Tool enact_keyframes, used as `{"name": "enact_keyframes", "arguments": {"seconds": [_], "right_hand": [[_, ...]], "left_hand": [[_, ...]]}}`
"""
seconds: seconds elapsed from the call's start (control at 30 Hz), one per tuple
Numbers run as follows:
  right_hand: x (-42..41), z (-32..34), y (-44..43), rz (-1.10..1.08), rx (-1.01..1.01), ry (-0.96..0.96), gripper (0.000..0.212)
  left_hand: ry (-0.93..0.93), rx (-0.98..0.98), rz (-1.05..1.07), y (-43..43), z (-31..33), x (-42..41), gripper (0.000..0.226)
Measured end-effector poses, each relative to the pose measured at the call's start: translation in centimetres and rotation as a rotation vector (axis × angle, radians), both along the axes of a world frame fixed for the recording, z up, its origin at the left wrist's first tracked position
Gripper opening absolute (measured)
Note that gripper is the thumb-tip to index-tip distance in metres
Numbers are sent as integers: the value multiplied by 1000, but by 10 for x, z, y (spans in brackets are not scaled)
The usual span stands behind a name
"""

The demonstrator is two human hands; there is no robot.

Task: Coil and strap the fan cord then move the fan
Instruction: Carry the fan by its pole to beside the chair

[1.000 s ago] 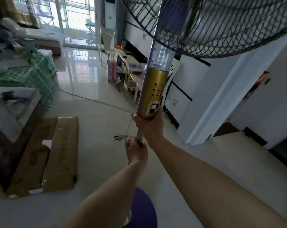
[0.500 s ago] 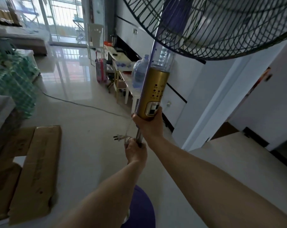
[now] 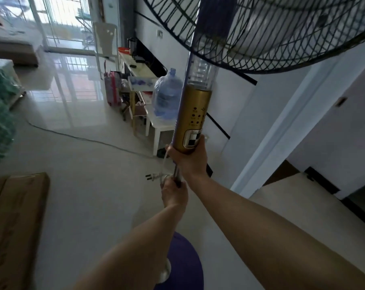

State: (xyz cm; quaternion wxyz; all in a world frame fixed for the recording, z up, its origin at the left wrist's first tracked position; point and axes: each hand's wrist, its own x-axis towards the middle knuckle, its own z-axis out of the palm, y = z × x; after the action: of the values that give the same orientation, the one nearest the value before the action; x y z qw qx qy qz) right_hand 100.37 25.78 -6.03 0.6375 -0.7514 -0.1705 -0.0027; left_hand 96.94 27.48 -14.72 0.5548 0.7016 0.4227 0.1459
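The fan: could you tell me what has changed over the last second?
The fan is being carried forward and rightwards: the cardboard slid off to the left, and a water jug came into view. Both grips are unchanged: right hand under the gold housing, left hand on the pole beside the plug.

Right hand (image 3: 189, 159): I grip the fan (image 3: 193, 118) under its gold housing.
Left hand (image 3: 174, 193): clamps pole, cord (image 3: 163, 164) and plug (image 3: 153, 176).

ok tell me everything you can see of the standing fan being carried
The tall pedestal fan has a black wire guard at the top, a clear section, a gold control column with dark buttons, a chrome pole and a round purple base. The right hand grips under the column, the left hand the pole with the pale cord's plug.
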Motion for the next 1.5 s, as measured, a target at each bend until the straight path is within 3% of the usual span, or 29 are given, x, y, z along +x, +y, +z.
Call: {"name": "enact_keyframes", "arguments": {"seconds": [0.17,0.27,0.63,1.0,1.13,1.4,1.5], "right_hand": [[73,-9,24,-16,-26,29,56],[121,-10,45,-38,-23,30,55],[285,-7,84,-117,-12,51,58],[446,-33,97,-27,-2,75,60],[498,-49,114,-27,-2,88,60],[597,-96,158,-79,-6,109,56],[629,-120,170,-91,-14,113,58]], "left_hand": [[82,55,-106,30,-13,78,17],[-17,18,-103,50,-16,124,11],[-55,-37,-138,91,-16,296,9],[-202,-119,-86,106,-32,450,17],[-187,-141,-90,123,-51,503,14],[-117,-82,-211,172,-110,605,32],[-109,-115,-222,182,-135,639,23]]}}
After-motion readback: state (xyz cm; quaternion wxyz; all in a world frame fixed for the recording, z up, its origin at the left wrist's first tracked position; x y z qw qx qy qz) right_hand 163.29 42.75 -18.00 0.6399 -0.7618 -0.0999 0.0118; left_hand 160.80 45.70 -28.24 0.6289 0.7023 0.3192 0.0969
